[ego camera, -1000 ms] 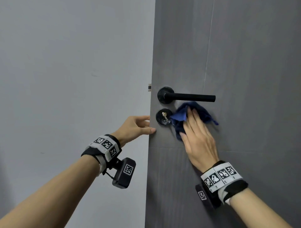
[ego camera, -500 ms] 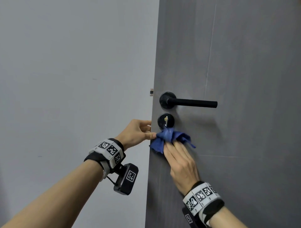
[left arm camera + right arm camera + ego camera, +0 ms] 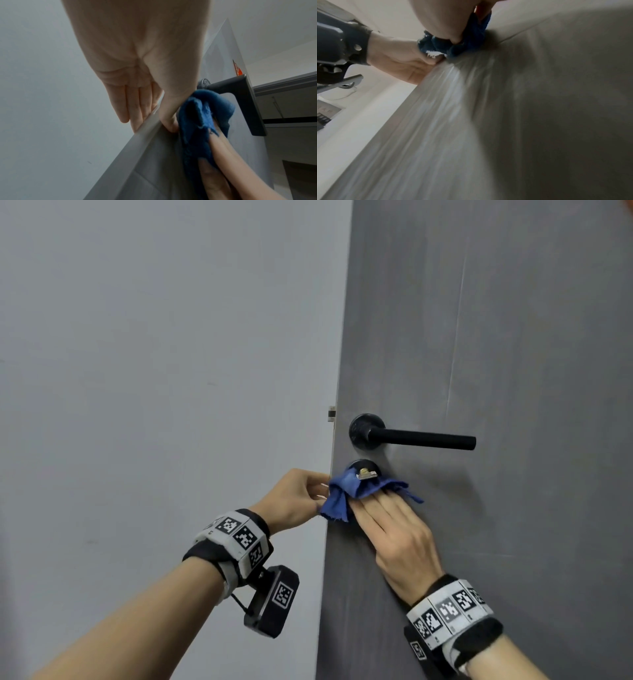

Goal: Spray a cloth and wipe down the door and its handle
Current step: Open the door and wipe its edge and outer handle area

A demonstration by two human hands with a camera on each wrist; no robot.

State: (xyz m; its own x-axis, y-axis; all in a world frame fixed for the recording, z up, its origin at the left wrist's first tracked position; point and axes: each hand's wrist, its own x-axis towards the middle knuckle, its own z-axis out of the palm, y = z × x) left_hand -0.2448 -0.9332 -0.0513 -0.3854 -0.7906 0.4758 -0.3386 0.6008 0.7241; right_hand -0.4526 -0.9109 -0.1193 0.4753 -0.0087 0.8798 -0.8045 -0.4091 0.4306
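Observation:
A dark grey door (image 3: 496,337) stands ajar, with a black lever handle (image 3: 418,438) and below it a round lock with a key (image 3: 365,473). My right hand (image 3: 383,515) presses a bunched blue cloth (image 3: 346,491) flat against the door, its fingers straight; the cloth covers the lower part of the lock. My left hand (image 3: 308,494) grips the door's edge just left of the cloth, fingers behind the edge and thumb on the front face. In the left wrist view the cloth (image 3: 202,115) sits beside my thumb, under the handle (image 3: 240,97).
A pale grey wall (image 3: 154,371) fills the left. A small latch (image 3: 331,414) juts from the door's edge at handle height. The door face above and to the right of the handle is bare.
My right hand slid the cloth from under the handle down and left to the door's edge, then up onto the lock. My left hand stayed on the edge.

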